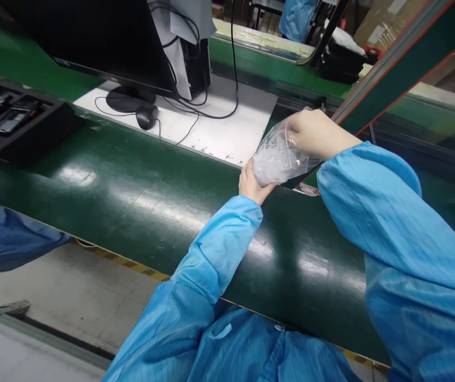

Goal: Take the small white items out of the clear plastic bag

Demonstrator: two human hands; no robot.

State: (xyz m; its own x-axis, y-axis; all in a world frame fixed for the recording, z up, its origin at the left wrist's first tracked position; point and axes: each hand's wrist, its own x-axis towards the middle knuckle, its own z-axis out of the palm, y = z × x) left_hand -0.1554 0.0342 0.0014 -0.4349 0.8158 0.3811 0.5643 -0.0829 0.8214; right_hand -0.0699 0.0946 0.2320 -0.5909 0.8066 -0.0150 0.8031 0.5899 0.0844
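We stand at a factory assembly line. A long green conveyor belt runs across the scene, with a black tray of parts at far left. Beyond it sit a monitor and mouse. We wear blue cleanroom smocks, as does a co-worker at near left.

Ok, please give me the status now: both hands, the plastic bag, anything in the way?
Left hand under clear plastic bag, supporting it. Right hand gripping bag's top. Bag held above green belt. Nothing blocking.
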